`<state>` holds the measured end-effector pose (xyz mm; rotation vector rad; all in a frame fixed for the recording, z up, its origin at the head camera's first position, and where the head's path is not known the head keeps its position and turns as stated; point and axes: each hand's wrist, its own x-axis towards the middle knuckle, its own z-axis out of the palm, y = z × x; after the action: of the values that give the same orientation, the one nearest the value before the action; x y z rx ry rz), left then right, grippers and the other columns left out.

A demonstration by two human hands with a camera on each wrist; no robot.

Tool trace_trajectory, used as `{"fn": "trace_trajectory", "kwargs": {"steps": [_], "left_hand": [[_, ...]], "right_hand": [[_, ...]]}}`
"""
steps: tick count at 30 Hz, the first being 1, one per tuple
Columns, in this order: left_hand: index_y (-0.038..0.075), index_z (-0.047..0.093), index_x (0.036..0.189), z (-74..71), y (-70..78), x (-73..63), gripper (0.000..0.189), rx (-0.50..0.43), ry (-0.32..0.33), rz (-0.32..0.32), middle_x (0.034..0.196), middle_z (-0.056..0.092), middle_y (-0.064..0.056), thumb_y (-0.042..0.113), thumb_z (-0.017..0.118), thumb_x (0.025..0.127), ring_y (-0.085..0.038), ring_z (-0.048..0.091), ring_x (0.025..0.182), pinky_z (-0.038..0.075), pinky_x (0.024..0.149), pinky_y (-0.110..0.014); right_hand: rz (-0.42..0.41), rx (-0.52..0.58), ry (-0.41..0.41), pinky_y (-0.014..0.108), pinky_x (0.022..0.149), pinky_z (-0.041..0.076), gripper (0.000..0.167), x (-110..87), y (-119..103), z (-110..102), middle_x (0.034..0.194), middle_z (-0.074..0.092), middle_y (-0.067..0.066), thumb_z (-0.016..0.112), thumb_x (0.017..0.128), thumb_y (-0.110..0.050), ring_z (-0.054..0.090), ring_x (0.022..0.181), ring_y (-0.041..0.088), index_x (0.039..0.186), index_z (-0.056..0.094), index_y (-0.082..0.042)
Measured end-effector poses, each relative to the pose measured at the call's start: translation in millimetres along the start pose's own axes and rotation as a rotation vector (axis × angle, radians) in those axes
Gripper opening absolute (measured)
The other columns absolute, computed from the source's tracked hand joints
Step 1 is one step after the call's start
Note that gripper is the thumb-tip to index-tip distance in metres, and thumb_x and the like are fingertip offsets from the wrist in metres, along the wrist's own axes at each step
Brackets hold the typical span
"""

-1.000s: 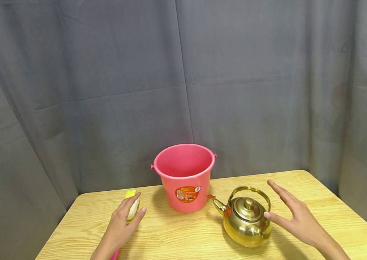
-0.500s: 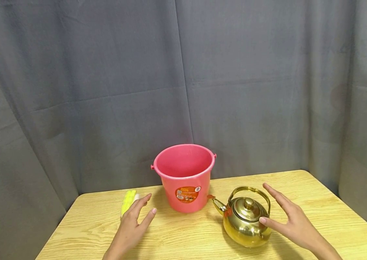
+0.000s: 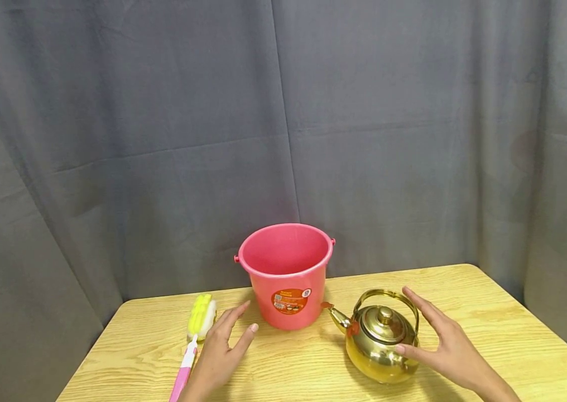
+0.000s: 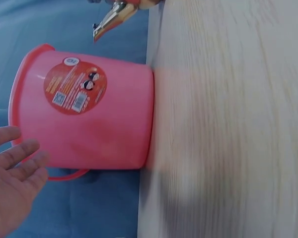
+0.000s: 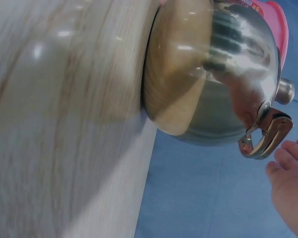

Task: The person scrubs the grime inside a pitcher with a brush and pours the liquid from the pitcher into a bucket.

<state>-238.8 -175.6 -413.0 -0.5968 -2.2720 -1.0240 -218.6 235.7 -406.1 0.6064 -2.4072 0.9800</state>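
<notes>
Golden kettle (image 3: 379, 357) at lower right on a wooden table (image 3: 283, 371), right hand (image 3: 449, 347) just beside it, thumb and fingers apart, left hand (image 3: 220, 352) left of lower centre, fingers likewise parted, between pink-handled brush (image 3: 191, 347) and pink bucket (image 3: 288, 283).

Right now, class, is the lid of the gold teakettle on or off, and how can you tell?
On: the lid covers the top of the gold teakettle, with its knob facing up.
</notes>
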Motion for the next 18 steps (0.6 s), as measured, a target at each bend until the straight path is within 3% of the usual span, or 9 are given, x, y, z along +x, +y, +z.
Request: {"fn": "trace_trajectory", "kwargs": {"steps": [2, 5, 7, 12, 15, 18], "left_hand": [[0.008, 0.057, 0.134, 4.0, 1.6, 0.8, 0.044, -0.014, -0.003, -0.003, 0.129, 0.059, -0.004, 0.025, 0.065, 0.093, -0.024, 0.054, 0.119, 0.045, 0.093, -0.052], [0.009, 0.057, 0.134, 9.8, 4.4, 1.8, 0.044, -0.036, -0.009, 0.001, 0.129, 0.059, -0.004, 0.025, 0.065, 0.094, -0.024, 0.054, 0.119, 0.045, 0.094, -0.052], [0.008, 0.057, 0.134, 13.2, 5.8, 2.4, 0.044, -0.046, -0.016, 0.003, 0.128, 0.059, -0.003, 0.025, 0.064, 0.094, -0.024, 0.054, 0.119, 0.045, 0.093, -0.052], [0.006, 0.056, 0.133, 19.5, 8.7, 4.4, 0.045, -0.071, -0.024, -0.009, 0.127, 0.060, -0.006, 0.027, 0.064, 0.095, -0.022, 0.054, 0.118, 0.045, 0.094, -0.051], [0.006, 0.056, 0.134, 22.1, 10.8, 6.0, 0.045, -0.100, -0.025, -0.016, 0.127, 0.060, -0.007, 0.027, 0.064, 0.095, -0.021, 0.055, 0.118, 0.045, 0.094, -0.050], [0.007, 0.056, 0.134, 25.2, 12.5, 7.3, 0.045, -0.113, -0.026, -0.013, 0.127, 0.060, -0.007, 0.027, 0.064, 0.095, -0.020, 0.055, 0.117, 0.045, 0.095, -0.049]], "right_hand": [[0.003, -0.011, 0.001, 0.016, 0.099, 0.026, 0.094, -0.3, -0.1, 1.0, 0.149, 0.041, 0.000, 0.085, 0.074, -0.028, 0.029, 0.132, -0.001, 0.152, 0.032, -0.029], [0.002, -0.009, 0.001, 0.028, 0.101, 0.032, 0.095, -0.7, -0.5, 2.5, 0.149, 0.041, 0.002, 0.085, 0.074, -0.028, 0.030, 0.132, 0.000, 0.152, 0.032, -0.029], [0.001, -0.011, 0.005, 0.029, 0.100, 0.033, 0.095, -1.0, -0.6, 3.5, 0.148, 0.042, 0.002, 0.085, 0.073, -0.028, 0.031, 0.132, 0.001, 0.152, 0.032, -0.029], [0.000, 0.001, 0.004, 0.015, 0.099, 0.028, 0.097, -1.6, 1.9, 6.0, 0.148, 0.042, 0.003, 0.086, 0.072, -0.028, 0.031, 0.132, 0.001, 0.152, 0.031, -0.028], [0.015, 0.011, -0.007, 0.038, 0.102, 0.036, 0.098, -1.8, 3.9, 7.1, 0.149, 0.041, 0.004, 0.086, 0.072, -0.029, 0.031, 0.132, 0.004, 0.152, 0.030, -0.029], [0.022, 0.010, -0.005, 0.061, 0.093, 0.037, 0.099, -1.7, 4.9, 7.8, 0.148, 0.041, 0.006, 0.087, 0.071, -0.030, 0.034, 0.132, 0.012, 0.152, 0.030, -0.029]]}}
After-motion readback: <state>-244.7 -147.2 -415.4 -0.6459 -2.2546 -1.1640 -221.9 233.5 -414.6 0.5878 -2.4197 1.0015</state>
